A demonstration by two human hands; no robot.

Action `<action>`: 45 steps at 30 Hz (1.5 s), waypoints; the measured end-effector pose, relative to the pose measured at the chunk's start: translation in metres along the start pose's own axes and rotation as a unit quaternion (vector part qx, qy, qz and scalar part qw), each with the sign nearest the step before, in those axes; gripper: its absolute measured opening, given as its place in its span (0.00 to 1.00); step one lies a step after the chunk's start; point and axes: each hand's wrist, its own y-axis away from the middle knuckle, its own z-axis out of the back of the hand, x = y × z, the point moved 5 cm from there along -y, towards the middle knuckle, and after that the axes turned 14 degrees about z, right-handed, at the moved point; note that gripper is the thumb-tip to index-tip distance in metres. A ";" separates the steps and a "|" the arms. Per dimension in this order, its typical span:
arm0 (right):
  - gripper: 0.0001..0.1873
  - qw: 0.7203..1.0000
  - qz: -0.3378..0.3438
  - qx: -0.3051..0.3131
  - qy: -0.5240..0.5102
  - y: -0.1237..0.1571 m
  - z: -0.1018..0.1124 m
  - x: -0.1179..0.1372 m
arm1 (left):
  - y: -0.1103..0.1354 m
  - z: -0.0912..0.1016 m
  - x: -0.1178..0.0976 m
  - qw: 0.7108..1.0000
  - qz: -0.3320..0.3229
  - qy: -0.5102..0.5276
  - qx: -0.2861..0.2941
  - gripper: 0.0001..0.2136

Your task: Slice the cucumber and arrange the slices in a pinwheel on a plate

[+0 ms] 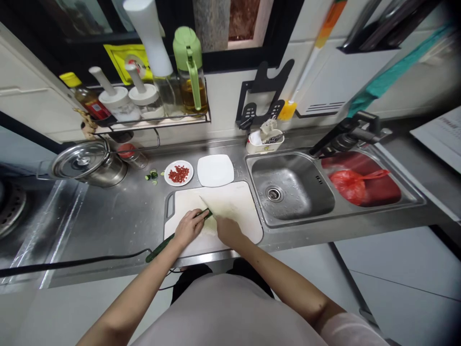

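Stainless steel counter (118, 216) is noted at the left. A long green vegetable (160, 247) is laid across the white cutting board (237, 202), its tail overhanging the near left edge. The left hand (189, 228) is closed over it. The right hand (227, 231) is clamped on what appears to be a knife (206, 204), with the blade set at the vegetable's tip. Left fingertips are best kept curled back, with the vegetable pinned flat.

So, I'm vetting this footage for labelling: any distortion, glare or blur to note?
Head view: wide-angle lens bows the steel counter and sink; corners go dark; glare streaks the counter's left end; left hand gripping a green vegetable and right hand on the cutting board look slightly soft.
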 end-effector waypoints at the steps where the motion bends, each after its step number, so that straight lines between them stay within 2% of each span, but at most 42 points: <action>1: 0.16 1.000 -0.001 0.000 0.002 -0.001 0.000 0.000 | 0.000 0.000 0.000 1.000 -0.001 0.001 0.000 0.20; 9: 0.18 1.000 -0.003 0.007 0.000 -0.002 -0.005 -0.002 | 0.000 -0.001 0.000 1.000 0.000 -0.005 0.001 0.20; 17: 0.16 1.000 -0.004 -0.013 -0.004 -0.011 -0.008 -0.004 | -0.001 -0.003 0.002 1.000 0.005 -0.006 0.013 0.20; 30: 0.16 1.000 0.001 -0.016 0.026 -0.014 -0.009 0.001 | 0.004 0.002 -0.001 0.999 0.028 -0.033 -0.011 0.19; 41: 0.14 0.999 -0.027 0.001 0.047 0.011 -0.016 0.000 | 0.013 0.004 -0.009 0.997 0.048 -0.046 -0.035 0.19; 45: 0.13 0.998 -0.026 -0.012 0.051 0.011 -0.017 -0.001 | 0.013 0.003 -0.009 0.997 0.055 -0.037 -0.039 0.19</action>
